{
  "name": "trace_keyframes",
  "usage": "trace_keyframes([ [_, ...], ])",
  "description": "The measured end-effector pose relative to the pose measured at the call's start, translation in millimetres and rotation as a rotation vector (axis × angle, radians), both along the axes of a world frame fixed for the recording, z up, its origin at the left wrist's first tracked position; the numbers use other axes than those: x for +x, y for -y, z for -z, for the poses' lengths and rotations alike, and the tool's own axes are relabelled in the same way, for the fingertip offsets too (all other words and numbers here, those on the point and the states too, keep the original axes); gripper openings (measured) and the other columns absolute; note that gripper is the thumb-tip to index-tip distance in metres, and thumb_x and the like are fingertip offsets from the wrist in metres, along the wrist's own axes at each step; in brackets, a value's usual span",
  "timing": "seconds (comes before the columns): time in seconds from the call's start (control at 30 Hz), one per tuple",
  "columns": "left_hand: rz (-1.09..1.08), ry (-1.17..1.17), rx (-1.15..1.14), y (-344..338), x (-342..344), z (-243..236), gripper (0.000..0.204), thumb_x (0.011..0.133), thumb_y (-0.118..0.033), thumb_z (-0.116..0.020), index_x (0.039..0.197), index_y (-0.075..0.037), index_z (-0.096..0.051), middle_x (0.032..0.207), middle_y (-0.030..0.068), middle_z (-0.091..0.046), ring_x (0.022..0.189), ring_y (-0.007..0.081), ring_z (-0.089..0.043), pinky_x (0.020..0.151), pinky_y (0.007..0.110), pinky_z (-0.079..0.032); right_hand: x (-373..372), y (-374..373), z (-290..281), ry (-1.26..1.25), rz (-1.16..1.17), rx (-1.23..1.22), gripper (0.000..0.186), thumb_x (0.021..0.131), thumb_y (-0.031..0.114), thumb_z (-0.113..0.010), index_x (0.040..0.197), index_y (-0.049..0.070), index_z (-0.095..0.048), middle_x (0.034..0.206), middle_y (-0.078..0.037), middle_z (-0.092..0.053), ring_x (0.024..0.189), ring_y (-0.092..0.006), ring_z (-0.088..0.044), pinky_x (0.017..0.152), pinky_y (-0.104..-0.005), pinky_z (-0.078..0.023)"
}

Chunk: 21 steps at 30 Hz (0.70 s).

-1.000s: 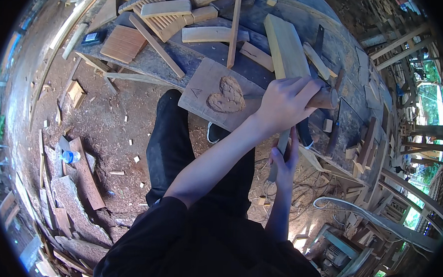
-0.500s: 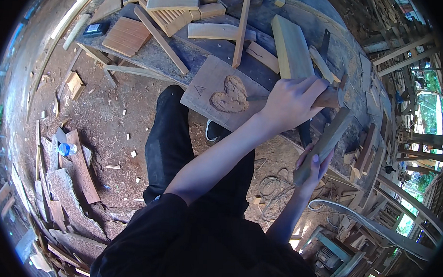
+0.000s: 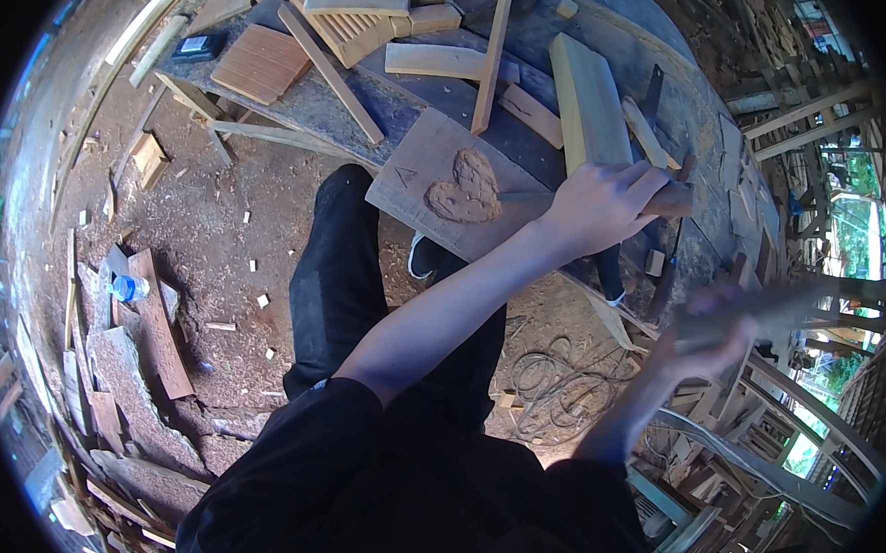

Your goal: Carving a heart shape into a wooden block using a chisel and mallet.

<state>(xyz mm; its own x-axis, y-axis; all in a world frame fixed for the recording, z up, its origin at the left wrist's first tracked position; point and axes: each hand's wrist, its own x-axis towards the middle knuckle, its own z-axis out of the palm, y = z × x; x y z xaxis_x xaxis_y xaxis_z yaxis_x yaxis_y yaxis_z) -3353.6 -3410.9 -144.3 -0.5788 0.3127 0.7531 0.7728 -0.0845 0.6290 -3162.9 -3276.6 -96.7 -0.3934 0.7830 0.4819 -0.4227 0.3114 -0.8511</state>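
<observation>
A flat wooden board (image 3: 409,159) lies at the near edge of the workbench, with a rough heart-shaped recess (image 3: 465,190) carved into it and a small mark cut to its left. My left hand (image 3: 602,210) is wrapped round the wooden handle of a chisel (image 3: 673,199). The narrow blade runs left from my fist to the right side of the recess. Off the bench's right side, my right hand (image 3: 710,336) grips a thick wooden stick (image 3: 777,309). Motion smears both hand and stick, which are apart from the chisel handle.
Beyond the board, the workbench (image 3: 533,81) carries a long pale block (image 3: 590,104), thin strips, a slatted wooden piece (image 3: 341,31) and a saw blade (image 3: 653,92). A coiled cord (image 3: 558,378) lies on the floor. Offcuts and a plastic bottle (image 3: 130,288) are at left.
My right hand has swung the wooden stick right, away from the chisel handle. My left hand keeps its grip on the chisel; the whole view has shifted slightly.
</observation>
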Motion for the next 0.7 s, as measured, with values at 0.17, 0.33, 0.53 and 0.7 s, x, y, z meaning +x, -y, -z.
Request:
trace_keyframes([
  [0.17,0.012,0.008,0.019,-8,-3,-1,0.037,0.077,-0.022,-0.08,0.106,-0.007,-0.061,0.084,0.0103,-0.07,0.075,0.032,-0.071,0.065,0.041,-0.056,12,-40,-54,0.468,-0.236,0.219,0.074,0.086,0.041,-0.07,0.143,-0.002,-0.052,0.096,-0.008,-0.063,0.076,-0.0103,-0.056,0.058,-0.0228,-0.04],
  [0.33,0.002,0.021,-0.029,-2,-1,10,0.038,0.077,-0.022,-0.08,0.107,-0.008,-0.062,0.086,0.0103,-0.071,0.078,0.0313,-0.072,0.067,0.042,-0.056,-23,18,-50,0.881,-0.385,0.396,0.057,0.092,0.047,-0.068,0.126,0.002,-0.06,0.102,-0.004,-0.063,0.077,-0.0096,-0.058,0.064,-0.0236,-0.046],
  [0.53,0.04,0.032,-0.11,-14,-2,9,0.039,0.078,-0.024,-0.08,0.107,-0.009,-0.06,0.092,0.0103,-0.071,0.081,0.0296,-0.071,0.068,0.041,-0.057,6,-51,-29,0.388,-0.446,-0.035,0.058,0.09,0.036,-0.07,0.133,0.001,-0.054,0.101,-0.005,-0.062,0.081,-0.0138,-0.058,0.073,-0.027,-0.047],
  [0.7,0.048,0.001,-0.19,-15,-2,17,0.036,0.08,-0.025,-0.079,0.106,-0.009,-0.059,0.089,0.0094,-0.07,0.083,0.0296,-0.071,0.07,0.042,-0.057,-19,-12,-39,0.266,-0.182,-0.249,0.059,0.092,0.04,-0.068,0.138,0.007,-0.051,0.094,-0.007,-0.063,0.062,-0.0115,-0.053,0.049,-0.0249,-0.04],
])
